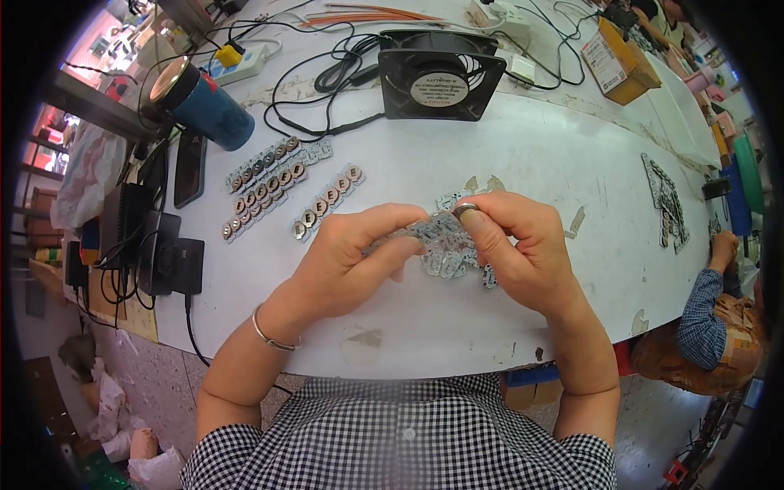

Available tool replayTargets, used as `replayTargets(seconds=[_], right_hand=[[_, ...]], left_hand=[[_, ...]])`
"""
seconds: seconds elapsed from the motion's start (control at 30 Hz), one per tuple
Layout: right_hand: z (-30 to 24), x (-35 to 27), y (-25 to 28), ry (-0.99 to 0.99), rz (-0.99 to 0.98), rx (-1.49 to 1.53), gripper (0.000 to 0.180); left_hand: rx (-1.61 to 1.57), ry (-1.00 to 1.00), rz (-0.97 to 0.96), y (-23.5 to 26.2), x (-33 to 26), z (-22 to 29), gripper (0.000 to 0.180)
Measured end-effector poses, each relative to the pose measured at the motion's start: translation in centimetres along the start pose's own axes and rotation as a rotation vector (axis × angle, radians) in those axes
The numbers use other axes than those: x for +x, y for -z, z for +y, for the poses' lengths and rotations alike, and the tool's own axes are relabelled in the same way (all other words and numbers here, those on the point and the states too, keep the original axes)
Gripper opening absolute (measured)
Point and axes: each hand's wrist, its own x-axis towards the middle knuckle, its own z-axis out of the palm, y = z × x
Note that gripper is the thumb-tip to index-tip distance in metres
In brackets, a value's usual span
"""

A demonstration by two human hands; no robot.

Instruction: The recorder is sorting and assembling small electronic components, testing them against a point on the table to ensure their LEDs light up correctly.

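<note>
My left hand (343, 265) pinches a strip of small grey-white pieces (435, 229), which look like circuit boards, between thumb and fingers. At the strip's right end, the thumb and forefinger of my right hand (527, 249) close on a small dark round piece (464, 210). Whether that piece is fixed to the strip I cannot tell. Under and between both hands lies a loose pile of similar grey-white pieces (447, 263), partly hidden by my fingers. To the left, several strips with round metallic discs (327, 204) lie in slanting rows on the white table (425, 327).
A black square fan (441, 77) stands at the back with cables beside it. A blue tumbler (204, 106), a phone (189, 167) and black adapters (171, 257) line the left. More strips (665, 204) lie far right, near another person's arm (706, 306). A cardboard box (618, 61) sits behind.
</note>
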Motion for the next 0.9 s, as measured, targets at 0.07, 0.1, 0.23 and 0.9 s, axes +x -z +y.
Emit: replayTargets(seconds=[0.07,0.1,0.23,0.9], right_hand=[[0.1,0.1,0.3,0.032,-0.049,0.012,0.018],[0.1,0.1,0.3,0.032,-0.049,0.012,0.018],[-0.1,0.3,0.6,0.000,-0.104,0.001,0.016],[0.2,0.5,1.6,0.113,-0.266,-0.225,0.012]], left_hand=[[0.007,0.008,-0.004,0.1,0.0,0.0,0.025],[0.030,0.011,-0.011,0.1,0.0,-0.1,0.025],[0.038,0.035,-0.005,0.0,-0.2,-0.3,0.023],[0.064,0.032,-0.034,-0.7,-0.1,-0.3,0.022]])
